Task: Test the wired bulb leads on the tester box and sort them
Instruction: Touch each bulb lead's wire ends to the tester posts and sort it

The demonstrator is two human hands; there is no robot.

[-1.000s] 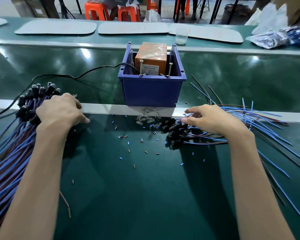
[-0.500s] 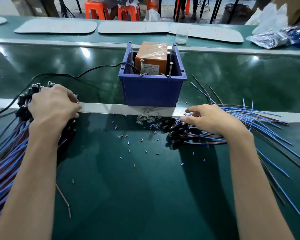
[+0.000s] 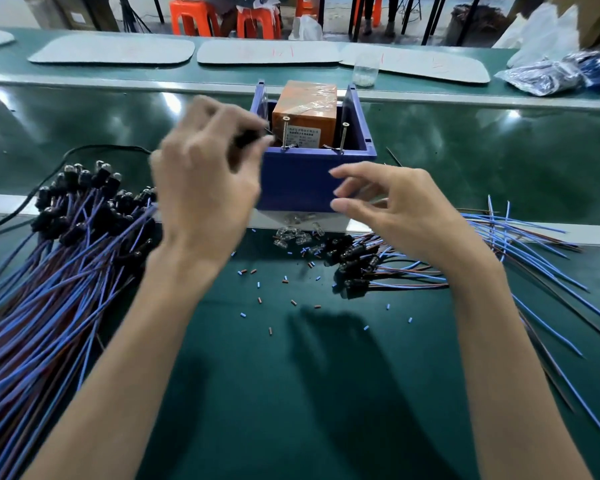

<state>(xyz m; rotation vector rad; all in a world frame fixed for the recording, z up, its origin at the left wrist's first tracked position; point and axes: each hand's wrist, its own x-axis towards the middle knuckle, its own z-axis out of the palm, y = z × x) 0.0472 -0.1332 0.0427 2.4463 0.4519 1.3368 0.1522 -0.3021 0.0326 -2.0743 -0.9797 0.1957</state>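
An orange tester box point(image 3: 305, 105) sits inside a blue bin point(image 3: 291, 174), with two upright screws point(image 3: 285, 133) at the bin's front rim. My left hand point(image 3: 201, 188) is raised at the bin's left front corner, blurred, pinching a dark bulb lead point(image 3: 250, 137) close to the left screw. My right hand point(image 3: 395, 209) hovers in front of the bin with relaxed, parted fingers holding nothing. A big pile of blue and brown leads with black sockets point(image 3: 66, 237) lies on the left. A smaller pile point(image 3: 361, 268) lies under my right wrist.
Loose glass bulbs point(image 3: 291, 233) and bits of cut insulation point(image 3: 257, 299) lie on the green belt before the bin. A black cable point(image 3: 84, 148) runs left from the bin. A glass cup point(image 3: 365, 72), grey mats point(image 3: 111, 51) and plastic bags point(image 3: 551, 76) are on the far shelf.
My left hand has lifted off the left pile and moved right and up to the bin with a dark lead. My right hand has risen off the right pile.
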